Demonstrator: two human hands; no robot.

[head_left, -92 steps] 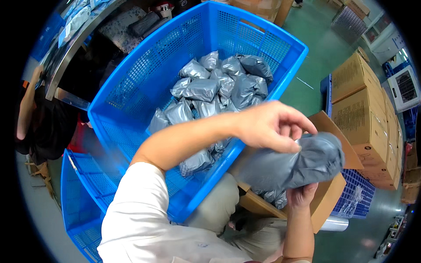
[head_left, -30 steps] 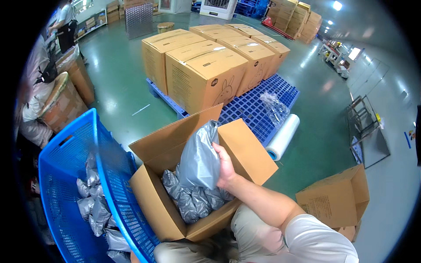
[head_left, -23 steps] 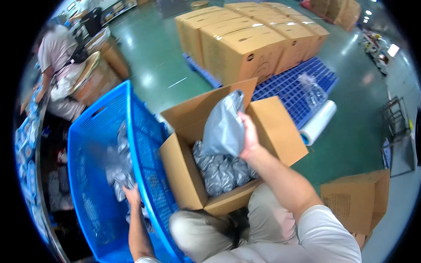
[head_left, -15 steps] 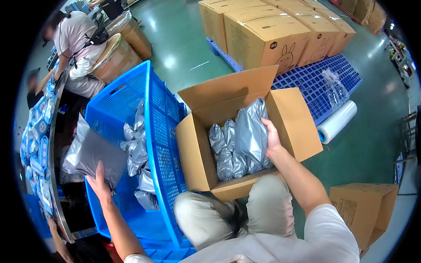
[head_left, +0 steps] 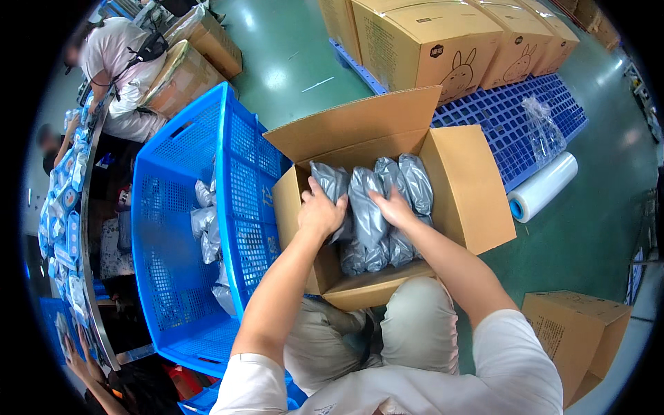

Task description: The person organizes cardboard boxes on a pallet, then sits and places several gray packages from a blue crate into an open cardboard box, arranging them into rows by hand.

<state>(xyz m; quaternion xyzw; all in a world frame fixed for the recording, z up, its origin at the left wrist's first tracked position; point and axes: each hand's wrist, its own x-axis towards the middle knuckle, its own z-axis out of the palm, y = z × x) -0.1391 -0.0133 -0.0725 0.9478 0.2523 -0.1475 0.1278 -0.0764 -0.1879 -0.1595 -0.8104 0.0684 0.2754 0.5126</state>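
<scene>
At the far left a long desk (head_left: 72, 228) ran along the wall, strewn with blue-and-white packs, and another person in a light shirt (head_left: 121, 52) sat bent over it near some stacked cartons. Beside the worker's knees stood a big blue mesh crate (head_left: 180, 228), with only a few grey pouches (head_left: 207, 228) left along its right wall. Just right of the crate, touching it, sat the open cardboard box (head_left: 387, 200), flaps up, packed with upright grey bags (head_left: 377, 207) standing in a row. The left hand (head_left: 321, 211) was down inside the box at its left end, fingers curled over the top of the leftmost bag and gripping it. The right hand (head_left: 394, 207) lay just beside it on the middle bags, fingers spread and pressing flat, not closed round anything. Beyond the box lay a blue plastic pallet (head_left: 512, 138) carrying sealed brown cartons (head_left: 429, 48), with a roll of clear stretch film (head_left: 543, 187) on the green floor next to it. Another small carton (head_left: 577, 339) stood at the lower right.
</scene>
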